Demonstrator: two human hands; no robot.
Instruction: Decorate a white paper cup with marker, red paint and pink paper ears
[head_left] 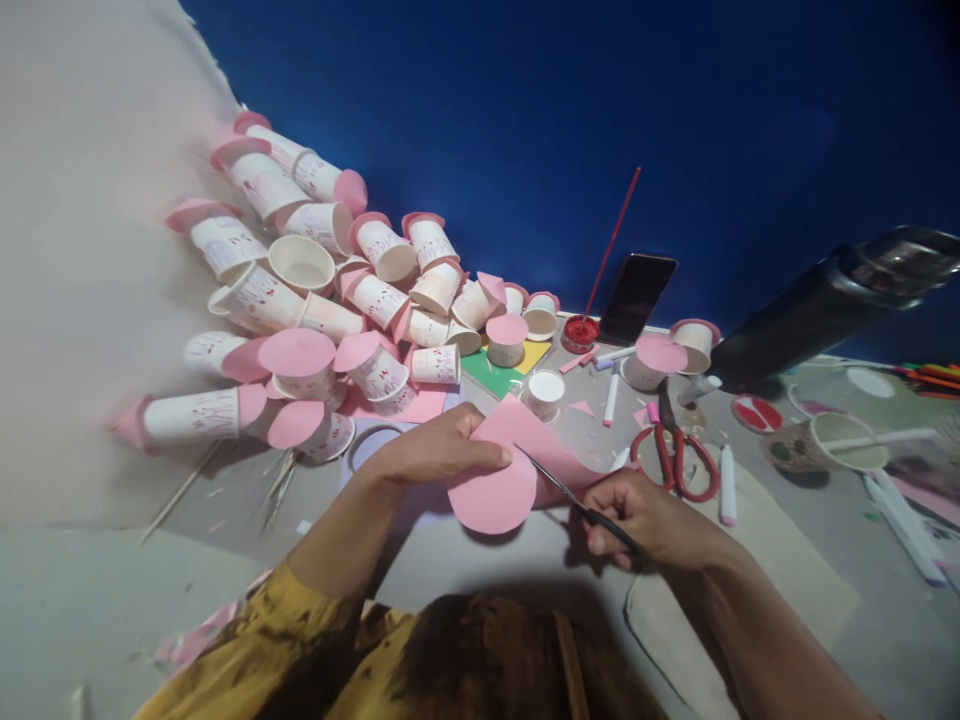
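Observation:
My left hand (pixel 439 450) pinches a sheet of pink paper (pixel 502 470) with a rounded, partly cut edge, held just above the grey floor. My right hand (pixel 645 520) is closed on a small pair of black-handled scissors (pixel 570 492) whose thin blades touch the pink paper's right side. Both forearms reach in from the bottom; the left sleeve is mustard yellow.
A heap of paper cups (pixel 322 290) with pink paper discs lies at left against a pale wall. Red-handled scissors (pixel 675 455), white markers, a red paint pot (pixel 580 332) with a stick, a propped phone (pixel 637 297), a dark flask (pixel 825 305) and a cup lie around.

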